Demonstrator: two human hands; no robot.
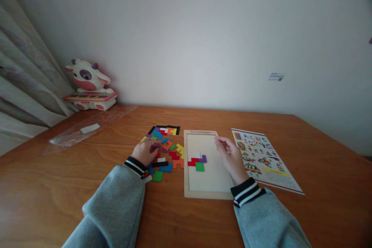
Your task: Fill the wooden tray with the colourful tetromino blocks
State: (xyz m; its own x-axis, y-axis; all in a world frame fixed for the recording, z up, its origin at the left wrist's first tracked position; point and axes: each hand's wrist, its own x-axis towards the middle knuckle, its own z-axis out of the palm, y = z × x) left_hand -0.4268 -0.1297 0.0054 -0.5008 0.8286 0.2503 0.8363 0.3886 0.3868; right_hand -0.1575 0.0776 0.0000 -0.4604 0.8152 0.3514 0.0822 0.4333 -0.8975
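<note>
On the left, my left hand (144, 152) reaches into a loose heap of coloured block-puzzle pieces. Its fingers are curled down around a purple puzzle piece (156, 147), partly hidden by them. My right hand (231, 155) hovers over the right side of the wooden puzzle tray (186, 186), thumb and forefinger slightly apart, with nothing visible between them. Inside the tray, toward its left side, lie a green square piece (200, 167), a red piece (193, 162), a purple piece (204, 159) and a white piece (198, 154), set against each other.
A printed pattern sheet (269, 159) lies right of the tray. Between my left hand and the tray are a black bar (160, 164), a blue piece (166, 167) and a green square (157, 176). A clear plastic bag (72, 133) and a cow toy keyboard (90, 85) sit at the left.
</note>
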